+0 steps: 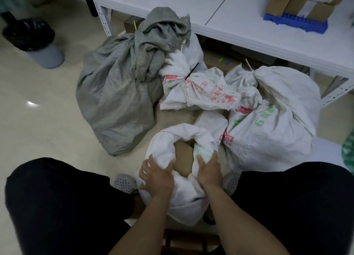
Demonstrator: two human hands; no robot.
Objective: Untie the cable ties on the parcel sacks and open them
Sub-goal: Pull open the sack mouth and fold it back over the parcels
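Note:
A white parcel sack (182, 138) stands between my knees with its mouth spread wide, and a brown box (183, 159) shows inside. My left hand (156, 173) grips the left side of the rim. My right hand (208, 168) grips the right side of the rim. Behind it lies a white sack (201, 90) tied with a black cable tie (192, 71). Another white sack (275, 124) on the right is closed with a white tie (249, 64). A grey sack (118, 94) on the left carries a yellow tie (135, 24).
A white metal shelf (239, 25) runs across the back with cardboard boxes (302, 4) on a blue tray (296, 22). A grey bin with a black liner (34, 42) stands at the far left. My grey shoe (123, 183) sits beside the sack on the tiled floor.

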